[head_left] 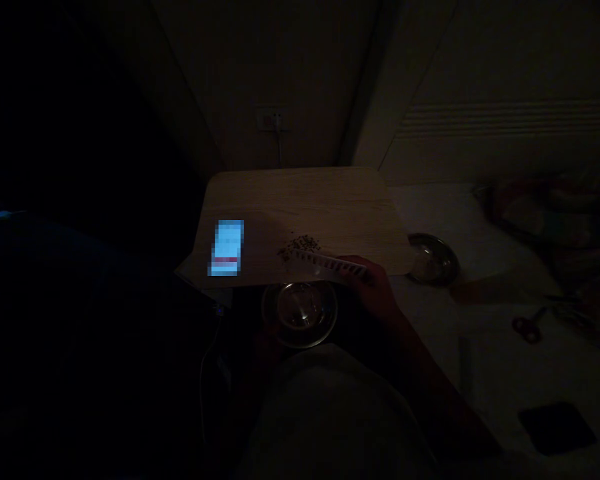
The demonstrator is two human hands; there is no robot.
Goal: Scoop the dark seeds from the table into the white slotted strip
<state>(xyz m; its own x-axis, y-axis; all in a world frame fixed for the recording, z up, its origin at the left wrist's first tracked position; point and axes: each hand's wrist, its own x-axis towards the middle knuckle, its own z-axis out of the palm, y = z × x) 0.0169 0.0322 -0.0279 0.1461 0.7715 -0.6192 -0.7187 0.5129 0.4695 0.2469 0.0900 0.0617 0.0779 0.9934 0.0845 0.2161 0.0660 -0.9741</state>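
Observation:
The room is very dark. My right hand (376,285) is closed on a flat white strip with dark markings (330,263), which lies along the near edge of a light wooden table (325,200). The strip's far end touches a small heap of dark grains (299,244). Just below the table edge, a shiny metal bowl (300,313) sits over my lap. A dim shape at the bowl's lower left rim looks like my left hand (267,341); its fingers are lost in shadow.
A phone with a lit screen (227,247) lies on the table's left part, and a cable (207,360) hangs below it. On the white bed to the right are a second metal bowl (433,259), scissors (529,327) and a dark flat object (556,428). A wall socket (270,120) is behind the table.

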